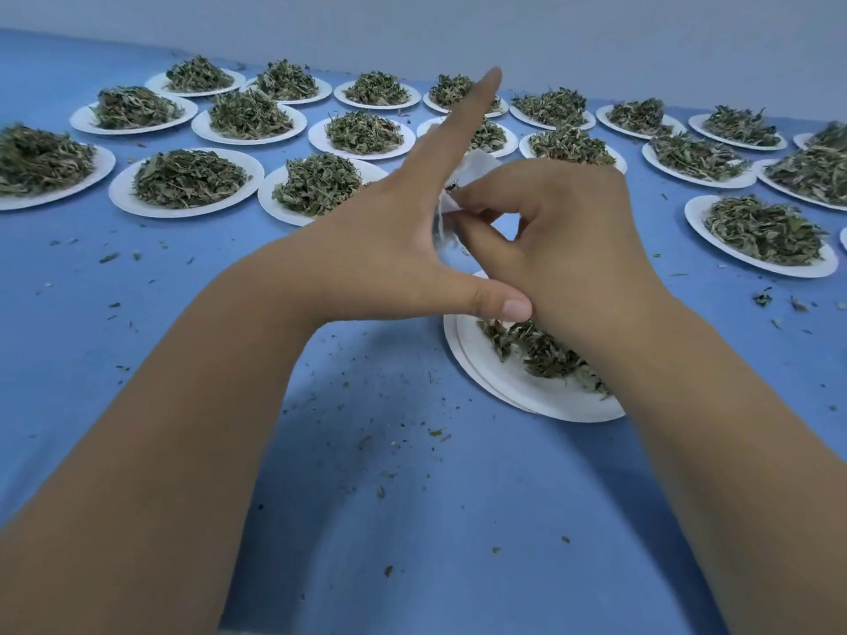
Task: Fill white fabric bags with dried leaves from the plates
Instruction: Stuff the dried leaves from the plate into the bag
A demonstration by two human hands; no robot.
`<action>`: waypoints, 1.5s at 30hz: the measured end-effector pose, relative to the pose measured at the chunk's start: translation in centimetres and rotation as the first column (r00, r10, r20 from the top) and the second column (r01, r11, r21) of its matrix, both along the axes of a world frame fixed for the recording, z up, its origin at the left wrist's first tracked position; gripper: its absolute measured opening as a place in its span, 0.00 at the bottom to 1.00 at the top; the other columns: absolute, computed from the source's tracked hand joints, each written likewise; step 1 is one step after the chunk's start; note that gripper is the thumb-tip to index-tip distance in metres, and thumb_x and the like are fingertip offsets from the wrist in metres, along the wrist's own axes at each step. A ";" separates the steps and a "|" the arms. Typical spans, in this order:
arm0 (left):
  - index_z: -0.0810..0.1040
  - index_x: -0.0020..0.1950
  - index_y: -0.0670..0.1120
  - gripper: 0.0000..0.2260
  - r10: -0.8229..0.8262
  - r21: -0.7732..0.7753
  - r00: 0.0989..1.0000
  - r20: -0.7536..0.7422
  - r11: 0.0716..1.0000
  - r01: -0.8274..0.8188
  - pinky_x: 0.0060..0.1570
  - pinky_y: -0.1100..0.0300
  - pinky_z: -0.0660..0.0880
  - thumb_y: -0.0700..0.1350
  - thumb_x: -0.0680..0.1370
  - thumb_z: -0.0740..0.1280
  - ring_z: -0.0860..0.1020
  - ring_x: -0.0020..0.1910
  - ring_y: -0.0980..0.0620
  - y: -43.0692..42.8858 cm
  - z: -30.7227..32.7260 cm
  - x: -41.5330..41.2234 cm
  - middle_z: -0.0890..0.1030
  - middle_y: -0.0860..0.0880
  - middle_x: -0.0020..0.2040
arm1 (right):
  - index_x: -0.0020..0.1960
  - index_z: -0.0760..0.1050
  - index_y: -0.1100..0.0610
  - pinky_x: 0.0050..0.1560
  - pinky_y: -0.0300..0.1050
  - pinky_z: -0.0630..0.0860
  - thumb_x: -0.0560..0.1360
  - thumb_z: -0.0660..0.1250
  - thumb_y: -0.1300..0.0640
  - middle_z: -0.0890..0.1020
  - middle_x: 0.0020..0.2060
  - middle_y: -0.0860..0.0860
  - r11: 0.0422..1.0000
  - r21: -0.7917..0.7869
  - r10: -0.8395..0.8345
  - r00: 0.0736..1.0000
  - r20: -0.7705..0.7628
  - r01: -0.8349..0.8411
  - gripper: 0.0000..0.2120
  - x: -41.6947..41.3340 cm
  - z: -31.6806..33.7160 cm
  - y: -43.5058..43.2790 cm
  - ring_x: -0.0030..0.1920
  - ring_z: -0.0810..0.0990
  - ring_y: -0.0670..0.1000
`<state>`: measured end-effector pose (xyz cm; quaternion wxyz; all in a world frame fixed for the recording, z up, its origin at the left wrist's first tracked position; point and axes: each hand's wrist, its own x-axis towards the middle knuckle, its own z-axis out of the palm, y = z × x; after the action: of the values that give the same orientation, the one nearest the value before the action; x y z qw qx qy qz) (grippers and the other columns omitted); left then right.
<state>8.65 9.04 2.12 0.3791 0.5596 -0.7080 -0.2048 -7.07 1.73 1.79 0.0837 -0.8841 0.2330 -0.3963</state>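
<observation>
While right hand fingers pinch bag, left hand grip hidden; hands block plates.

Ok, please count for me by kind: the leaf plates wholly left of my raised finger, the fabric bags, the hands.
Leaf plates wholly left of the raised finger: 9
White fabric bag: 1
Hands: 2
Total: 12

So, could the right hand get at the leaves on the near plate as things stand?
Probably yes: the near plate lies directly beneath the right hand with nothing between, though that hand is busy pinching the white bag.
</observation>
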 end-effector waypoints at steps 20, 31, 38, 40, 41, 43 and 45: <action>0.72 0.41 0.60 0.10 0.116 -0.134 0.993 -0.017 0.984 -0.118 0.35 0.75 0.66 0.46 0.69 0.70 0.72 0.34 0.65 -0.7 -1.0 0.9 0.74 0.65 0.34 | 0.45 0.85 0.57 0.40 0.55 0.78 0.79 0.67 0.55 0.84 0.36 0.51 0.986 0.046 0.160 0.987 -0.006 -0.160 0.10 -1.3 0.3 1.2 0.39 0.83 0.54; 0.61 0.35 0.54 0.12 0.222 -0.216 0.953 0.205 0.960 -0.177 0.29 0.66 0.59 0.45 0.71 0.64 0.64 0.30 0.56 -1.5 -1.8 -0.4 0.67 0.55 0.29 | 0.37 0.75 0.56 0.38 0.56 0.74 0.80 0.55 0.34 0.75 0.31 0.54 0.974 0.218 0.125 0.959 -0.254 -0.069 0.29 -1.3 0.6 1.7 0.34 0.81 0.52; 0.60 0.34 0.55 0.13 0.315 -0.237 0.908 0.275 0.938 -0.253 0.29 0.66 0.59 0.43 0.72 0.63 0.63 0.29 0.55 -1.7 -1.6 -0.2 0.65 0.54 0.29 | 0.33 0.74 0.44 0.33 0.52 0.72 0.83 0.56 0.37 0.77 0.28 0.47 0.951 0.273 0.173 0.982 -0.075 -0.147 0.24 -1.5 0.9 1.5 0.30 0.79 0.53; 0.64 0.36 0.52 0.08 0.277 -0.251 0.915 0.293 0.946 -0.206 0.28 0.65 0.58 0.44 0.71 0.62 0.63 0.29 0.56 -1.5 -1.5 -0.8 0.66 0.54 0.30 | 0.34 0.70 0.55 0.36 0.54 0.73 0.82 0.56 0.35 0.75 0.30 0.53 0.943 0.305 0.194 0.963 -0.187 -0.131 0.27 -1.2 0.2 1.4 0.35 0.82 0.54; 0.66 0.37 0.50 0.05 0.254 -0.256 0.924 0.286 0.950 -0.181 0.29 0.64 0.58 0.46 0.70 0.61 0.62 0.29 0.55 -1.4 -1.5 -1.2 0.66 0.54 0.29 | 0.35 0.69 0.57 0.37 0.55 0.73 0.81 0.57 0.35 0.75 0.30 0.55 0.941 0.312 0.204 0.954 -0.221 -0.129 0.29 -1.0 0.0 1.4 0.36 0.82 0.55; 0.68 0.37 0.51 0.04 0.247 -0.262 0.935 0.254 0.948 -0.179 0.29 0.63 0.60 0.49 0.69 0.60 0.63 0.29 0.55 -1.3 -1.5 -1.5 0.67 0.54 0.29 | 0.36 0.70 0.61 0.39 0.56 0.72 0.81 0.58 0.35 0.77 0.31 0.57 0.938 0.314 0.223 0.949 -0.223 -0.147 0.30 -0.9 -0.1 1.3 0.36 0.80 0.56; 0.70 0.38 0.53 0.02 0.278 -0.265 0.940 0.198 0.939 -0.222 0.29 0.65 0.63 0.50 0.70 0.61 0.68 0.30 0.57 -1.3 -1.6 -1.2 0.71 0.54 0.30 | 0.37 0.73 0.60 0.38 0.55 0.74 0.83 0.60 0.39 0.77 0.30 0.55 0.936 0.303 0.237 0.957 -0.168 -0.179 0.27 -1.2 -0.1 0.9 0.35 0.81 0.55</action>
<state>7.43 7.71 0.56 0.3812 0.6159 -0.6895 -0.0014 -8.25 2.66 1.65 0.2273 -0.9183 0.1994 -0.2556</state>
